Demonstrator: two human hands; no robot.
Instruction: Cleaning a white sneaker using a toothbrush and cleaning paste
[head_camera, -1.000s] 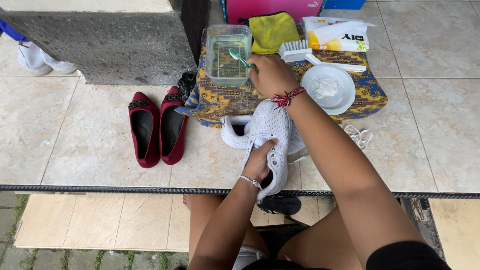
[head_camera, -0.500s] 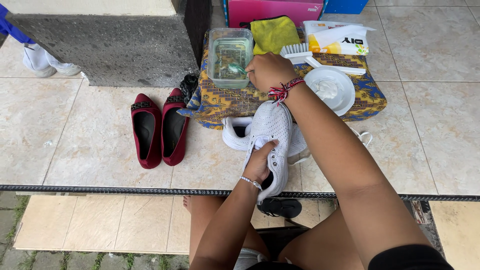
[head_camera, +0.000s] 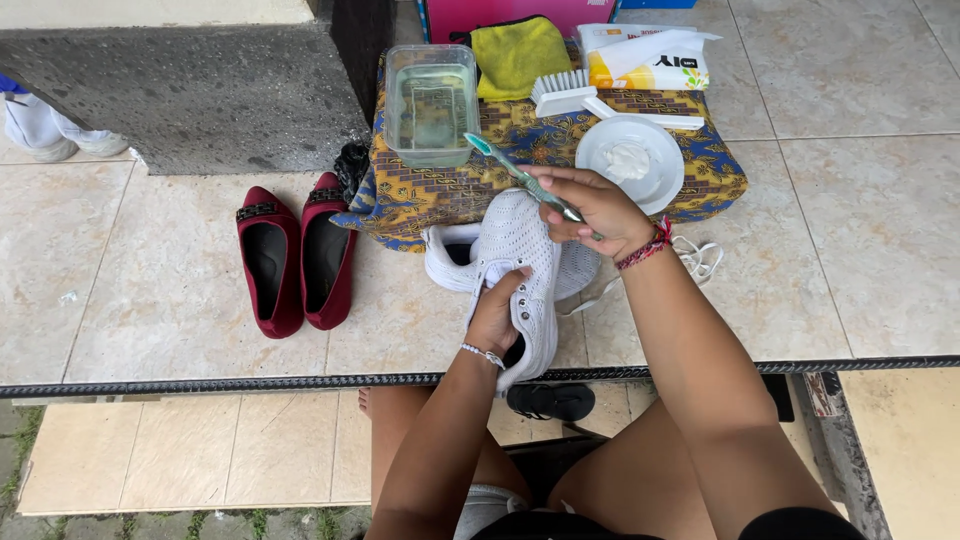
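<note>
- The left hand (head_camera: 497, 312) grips the white sneaker (head_camera: 528, 270), upright on the tiled floor.
- The right hand (head_camera: 593, 208), just above the sneaker, holds a green toothbrush (head_camera: 512, 168).
- Beyond the sneaker, on the patterned cloth (head_camera: 440, 195), stands a water container (head_camera: 431, 104).

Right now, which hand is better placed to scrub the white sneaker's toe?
The right hand: it grips the toothbrush just above the white sneaker. The left hand is busy steadying the sneaker from the side.
</note>
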